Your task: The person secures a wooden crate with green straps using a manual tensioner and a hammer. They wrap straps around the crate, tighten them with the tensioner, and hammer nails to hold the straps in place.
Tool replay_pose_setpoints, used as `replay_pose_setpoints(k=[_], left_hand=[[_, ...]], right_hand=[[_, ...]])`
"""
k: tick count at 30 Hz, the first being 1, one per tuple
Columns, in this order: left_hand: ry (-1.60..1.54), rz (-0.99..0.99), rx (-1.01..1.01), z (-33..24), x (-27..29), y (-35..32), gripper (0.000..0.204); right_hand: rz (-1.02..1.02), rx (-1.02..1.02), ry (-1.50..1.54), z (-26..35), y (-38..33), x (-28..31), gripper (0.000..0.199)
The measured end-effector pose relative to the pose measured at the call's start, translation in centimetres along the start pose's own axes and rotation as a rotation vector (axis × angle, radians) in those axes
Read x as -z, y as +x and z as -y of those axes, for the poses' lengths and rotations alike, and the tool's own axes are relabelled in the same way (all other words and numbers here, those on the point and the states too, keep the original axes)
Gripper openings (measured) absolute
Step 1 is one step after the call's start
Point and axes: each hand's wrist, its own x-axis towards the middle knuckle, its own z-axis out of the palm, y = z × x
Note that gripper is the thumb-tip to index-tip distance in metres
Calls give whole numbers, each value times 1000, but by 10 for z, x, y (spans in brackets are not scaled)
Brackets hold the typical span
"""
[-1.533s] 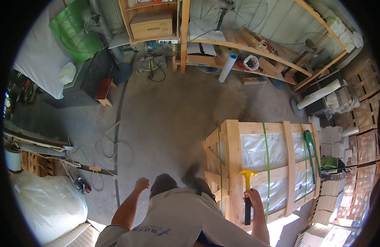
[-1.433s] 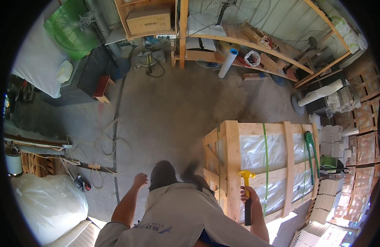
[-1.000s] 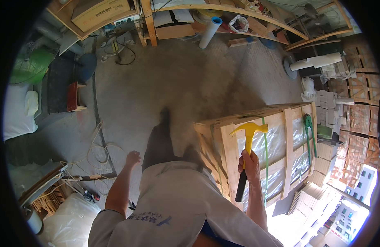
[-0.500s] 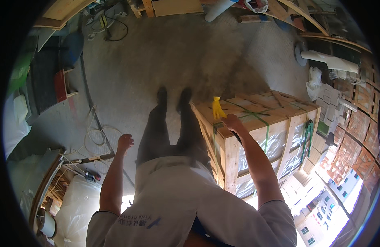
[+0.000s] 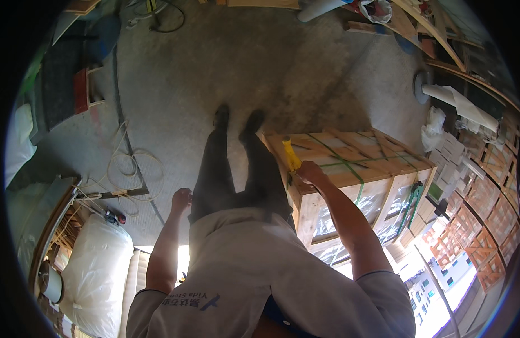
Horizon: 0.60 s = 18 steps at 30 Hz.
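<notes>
Hammer [image 5: 291,157] first: a yellow head on a dark handle, only the yellow part plainly seen, tilted up toward eleven o'clock from the fist that carries it. The fingers of the right hand [image 5: 310,172] are wrapped tight round the handle just below the head, so the grip hides most of the shaft. The head sits over the near top edge of the wooden crate [image 5: 350,169], at the corner closest to the person's legs; whether it touches the wood I cannot tell.

The crate is pale slatted timber, bound with green straps [image 5: 350,166] crossing its lid and running down its side, with clear plastic wrap [image 5: 378,205] showing between the boards. It stands on the concrete floor [image 5: 305,73] at about three o'clock from the person's shoes.

The left hand [image 5: 181,199] hangs free at nine o'clock of the hips, fingers curled loosely inward, holding nothing and touching nothing.

Further out: a coil of pale cable [image 5: 127,169] lies on the floor at nine o'clock. A big white sack [image 5: 99,265] rests at seven o'clock. A white roll [image 5: 460,104] leans at two o'clock, and stacked reddish crates [image 5: 488,208] fill the edge at four o'clock.
</notes>
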Motion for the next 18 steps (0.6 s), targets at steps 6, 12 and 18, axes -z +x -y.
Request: replay_pose_setpoints(k=[6, 12, 18], left_hand=[[148, 128, -117, -3, -2, 25, 20], [1180, 39, -917, -44, 16, 48, 15], [107, 109, -91, -144, 35, 46, 15]], right_hand=[[-35, -111, 189, -36, -60, 28, 37], [-188, -173, 503, -57, -81, 19, 41], [-291, -130, 679, -74, -101, 3, 34]])
